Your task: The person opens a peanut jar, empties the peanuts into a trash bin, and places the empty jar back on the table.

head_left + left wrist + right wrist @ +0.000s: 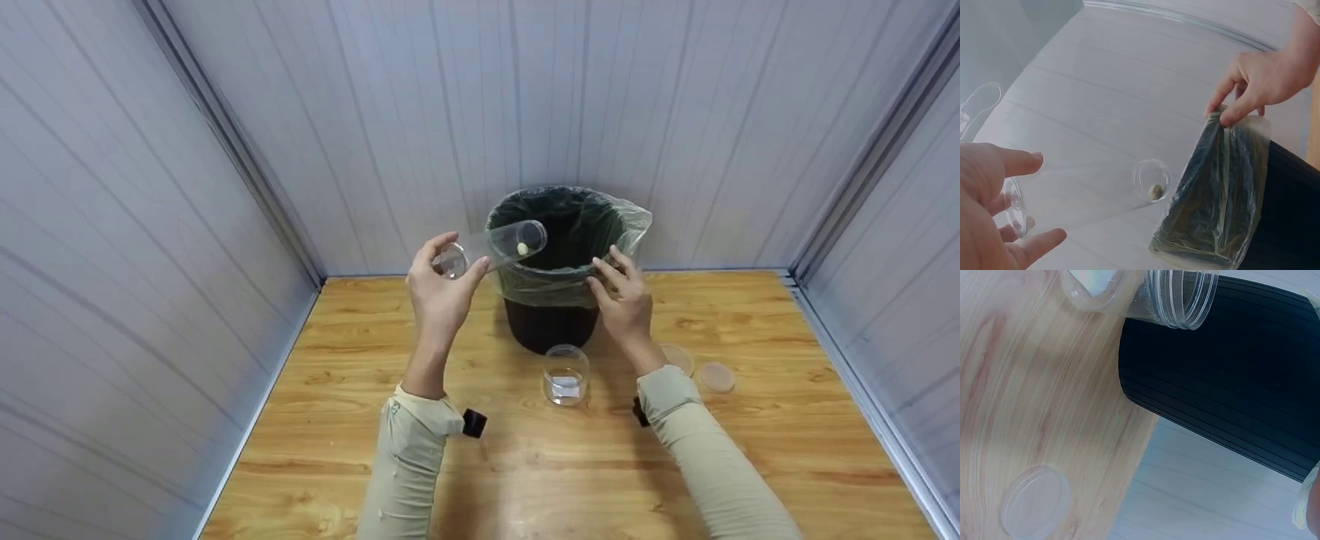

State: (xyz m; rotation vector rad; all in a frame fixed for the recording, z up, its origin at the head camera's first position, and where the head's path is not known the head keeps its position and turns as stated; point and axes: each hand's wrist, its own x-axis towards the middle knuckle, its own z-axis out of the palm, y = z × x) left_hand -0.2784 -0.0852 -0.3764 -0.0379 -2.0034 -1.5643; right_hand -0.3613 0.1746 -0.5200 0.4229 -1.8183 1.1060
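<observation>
My left hand (441, 300) grips a clear plastic cylindrical jar (491, 246) near its base, fingers and thumb around it. The jar is tipped sideways, its far end over the rim of a black trash bin (551, 326). A small pale, roundish piece (1156, 192) lies inside at that far end. A thin translucent bin liner (1213, 191) lines the bin and folds over its rim. At the right front of the rim my right hand (627, 304) pinches the liner between thumb and fingers, as the left wrist view shows.
Another clear jar (566, 379) stands on the wooden table (360, 450), in front of the bin, with a white label. Two round translucent lids (717, 377) lie to its right, one partly behind my right forearm. Pale panel walls (420, 112) enclose the back and sides.
</observation>
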